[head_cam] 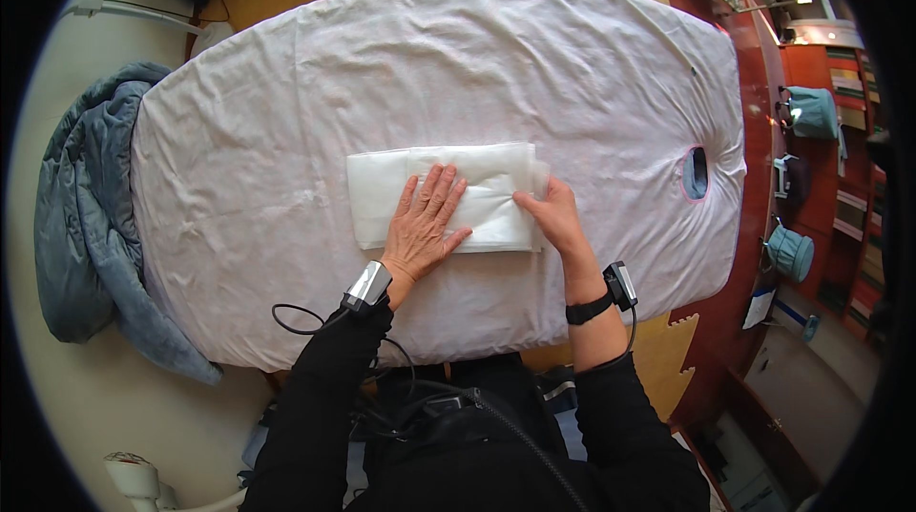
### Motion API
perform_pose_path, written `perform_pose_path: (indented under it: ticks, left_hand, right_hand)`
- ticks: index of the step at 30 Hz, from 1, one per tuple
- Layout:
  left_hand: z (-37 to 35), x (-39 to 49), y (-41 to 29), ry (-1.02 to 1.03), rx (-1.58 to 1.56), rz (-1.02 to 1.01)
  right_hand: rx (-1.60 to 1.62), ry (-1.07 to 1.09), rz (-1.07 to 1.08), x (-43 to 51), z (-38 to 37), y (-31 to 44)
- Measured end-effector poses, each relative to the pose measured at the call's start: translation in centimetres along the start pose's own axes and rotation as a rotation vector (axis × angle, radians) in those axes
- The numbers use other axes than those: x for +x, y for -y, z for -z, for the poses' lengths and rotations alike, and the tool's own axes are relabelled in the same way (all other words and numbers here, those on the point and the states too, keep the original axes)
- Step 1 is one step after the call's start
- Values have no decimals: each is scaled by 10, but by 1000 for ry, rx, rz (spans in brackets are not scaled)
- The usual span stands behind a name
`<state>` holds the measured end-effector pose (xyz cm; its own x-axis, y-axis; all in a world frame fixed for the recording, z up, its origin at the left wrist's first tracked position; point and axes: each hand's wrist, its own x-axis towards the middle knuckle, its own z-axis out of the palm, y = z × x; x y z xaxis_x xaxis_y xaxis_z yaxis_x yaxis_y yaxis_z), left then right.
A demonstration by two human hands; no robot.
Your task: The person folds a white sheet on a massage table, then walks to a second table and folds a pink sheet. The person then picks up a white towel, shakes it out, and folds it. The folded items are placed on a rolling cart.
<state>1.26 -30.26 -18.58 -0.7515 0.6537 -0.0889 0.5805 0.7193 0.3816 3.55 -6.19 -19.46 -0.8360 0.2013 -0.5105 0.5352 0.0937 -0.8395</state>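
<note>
A folded white sheet, thin and slightly see-through, lies near the middle of a massage table's pale pink-white cover. My left hand rests flat on top of the folded sheet, fingers slightly spread. At the sheet's right edge, my right hand pinches its layers between thumb and fingers; the fingertips are partly hidden beneath them. Both wrists wear strapped devices with cables. To the right, an oval face hole with a pink rim opens in the cover.
A grey-blue quilt hangs over the table's left end. Cables loop in front of my body near the table edge. A lamp stands at the lower left. Teal bags and a red shelf unit are beyond the right end.
</note>
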Motion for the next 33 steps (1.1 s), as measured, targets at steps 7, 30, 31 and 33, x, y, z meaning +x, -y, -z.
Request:
perform_pose_path:
  ticks: [7, 30, 31, 33]
  left_hand:
    - [-10, 2, 1, 26, -17, -24]
    - [59, -12, -29, -248, -1057, 716]
    - [60, -3, -40, -221, -1014, 698]
    - [57, 15, -57, -172, -910, 653]
  right_hand:
    - [-776, -559, 595, -33, -28, 14]
    - [-660, -268, 720, -29, -71, 6]
    - [-609, -359, 688, -33, -58, 5]
    - [-513, -590, 495, -40, -34, 1]
